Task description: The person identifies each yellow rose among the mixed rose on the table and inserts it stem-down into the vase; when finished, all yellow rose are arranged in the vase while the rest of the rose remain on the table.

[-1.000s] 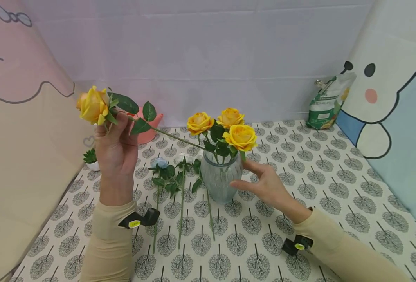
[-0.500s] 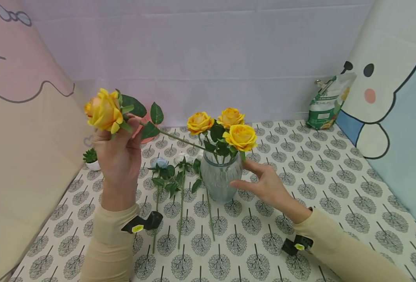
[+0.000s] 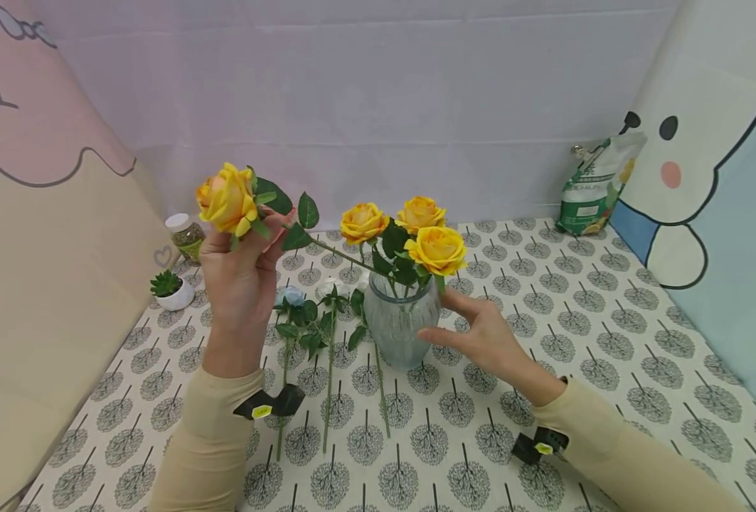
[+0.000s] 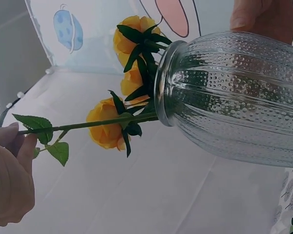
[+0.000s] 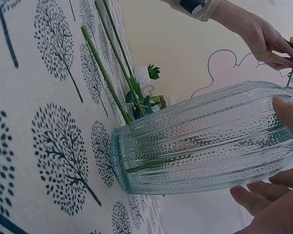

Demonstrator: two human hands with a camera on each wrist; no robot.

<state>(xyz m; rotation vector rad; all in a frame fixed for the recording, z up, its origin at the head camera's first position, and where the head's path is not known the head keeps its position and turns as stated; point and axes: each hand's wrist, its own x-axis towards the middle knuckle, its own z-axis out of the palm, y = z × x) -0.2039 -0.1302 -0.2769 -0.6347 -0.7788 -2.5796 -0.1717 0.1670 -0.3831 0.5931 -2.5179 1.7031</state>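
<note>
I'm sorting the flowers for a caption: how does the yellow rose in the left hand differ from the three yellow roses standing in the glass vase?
The held rose leans steeply sideways, its stem slanting down to the vase mouth; the three roses stand nearly upright. The left hand pinches the held rose just under its bloom; no hand touches the three roses. Its bloom sits higher and well left of theirs. All are yellow with green leaves.

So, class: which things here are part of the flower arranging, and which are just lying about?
In use: left hand, held rose, vase, roses in vase, right hand, spare stems.

Lying about: jar, potted plant, green bag.
</note>
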